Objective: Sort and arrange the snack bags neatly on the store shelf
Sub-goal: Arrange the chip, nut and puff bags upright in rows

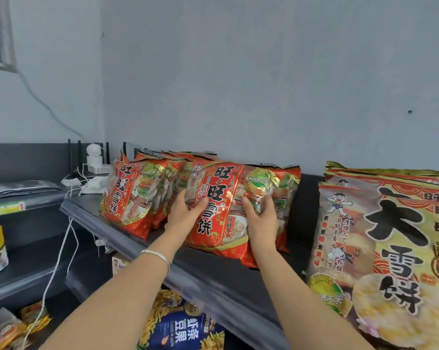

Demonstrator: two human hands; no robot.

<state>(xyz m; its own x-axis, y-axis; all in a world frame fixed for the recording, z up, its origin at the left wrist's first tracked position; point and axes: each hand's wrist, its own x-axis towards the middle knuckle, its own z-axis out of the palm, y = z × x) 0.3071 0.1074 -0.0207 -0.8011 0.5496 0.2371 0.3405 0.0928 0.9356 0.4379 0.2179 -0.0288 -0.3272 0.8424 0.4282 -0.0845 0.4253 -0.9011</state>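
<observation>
Seating the front red snack bag on the top shelf looks like the current step. Left hand is on its left edge, right hand on its right edge, fingers curled and clamped on the film both sides. Bag stands mid-shelf, touching more red bags behind it; another row of red bags is just to the left, big yellow bags to the right w/ a gap between. Printed face points at the camera, top seal up, long axis approx vertical, slightly tilted, not square to the shelf edge. Next move prob needs: square the base, push it back flush w/ the ones behind, match the left row's facing, then let go w/o it tipping fwd. Film looks slippery, so keep the grip even.
</observation>
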